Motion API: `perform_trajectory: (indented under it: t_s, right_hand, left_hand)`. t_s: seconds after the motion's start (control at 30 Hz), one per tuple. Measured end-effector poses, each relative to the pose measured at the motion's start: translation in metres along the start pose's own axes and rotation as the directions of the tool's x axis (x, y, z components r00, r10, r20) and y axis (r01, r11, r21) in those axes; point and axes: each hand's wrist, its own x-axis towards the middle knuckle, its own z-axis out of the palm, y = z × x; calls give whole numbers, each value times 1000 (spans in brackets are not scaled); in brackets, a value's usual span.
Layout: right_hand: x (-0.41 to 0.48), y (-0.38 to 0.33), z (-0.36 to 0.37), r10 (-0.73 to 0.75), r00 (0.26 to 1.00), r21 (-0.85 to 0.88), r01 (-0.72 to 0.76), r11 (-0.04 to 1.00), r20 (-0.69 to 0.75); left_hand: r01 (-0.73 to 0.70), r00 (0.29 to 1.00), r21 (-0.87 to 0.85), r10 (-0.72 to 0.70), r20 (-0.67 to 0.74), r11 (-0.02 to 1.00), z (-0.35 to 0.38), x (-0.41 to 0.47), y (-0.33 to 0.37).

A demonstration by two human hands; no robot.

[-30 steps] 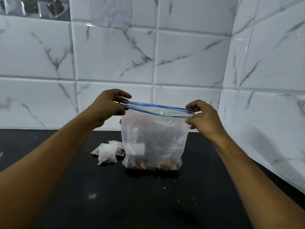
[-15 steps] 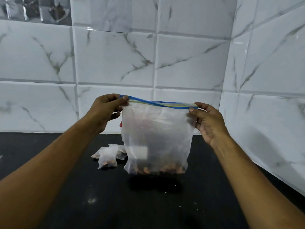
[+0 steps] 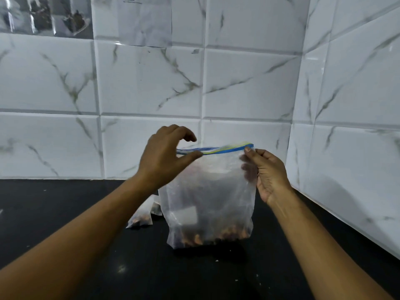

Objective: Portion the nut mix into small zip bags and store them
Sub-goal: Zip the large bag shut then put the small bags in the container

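A large clear zip bag (image 3: 207,202) with a blue zip strip (image 3: 225,149) stands on the black counter (image 3: 173,276), a layer of nut mix (image 3: 216,234) at its bottom. My right hand (image 3: 268,172) pinches the bag's top right corner, fingers showing through the plastic. My left hand (image 3: 164,156) hovers at the left end of the zip, thumb against the strip and fingers arched apart above it. Small filled zip bags (image 3: 140,217) lie on the counter just left of the big bag, partly hidden by my left forearm.
White marble-look tiled walls (image 3: 151,83) meet in a corner behind and to the right of the bag. A few crumbs (image 3: 216,260) dot the counter in front of it. A glossy picture sheet (image 3: 43,16) hangs at the top left.
My left hand has let go of the bag's left corner and shifted right over the zip with its fingers spread. My right hand keeps the right corner.
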Motion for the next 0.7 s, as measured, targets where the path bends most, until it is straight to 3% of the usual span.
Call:
perform_trajectory:
  t_s: [0.1, 0.27, 0.4, 0.53, 0.7]
  right_hand:
    - [-3, -4, -2, -19, 999, -48, 21, 999, 33]
    - [-7, -10, -8, -49, 993, -145, 64, 987, 105]
    - [-7, -12, -19, -97, 990, -230, 118, 966, 102]
    - [-7, -15, -23, -162, 981, -291, 188, 938, 109]
    - [-7, -13, -20, -210, 966, -334, 251, 909, 153]
  left_hand:
    - [-163, 986, 166, 158, 45, 972, 6, 9, 19]
    - [-274, 960, 174, 257, 113, 946, 23, 25, 40]
    - [-254, 967, 154, 245, 75, 955, 29, 31, 48]
    - [-132, 985, 67, 123, 118, 989, 27, 37, 48]
    - [-205, 976, 129, 193, 102, 970, 27, 38, 55]
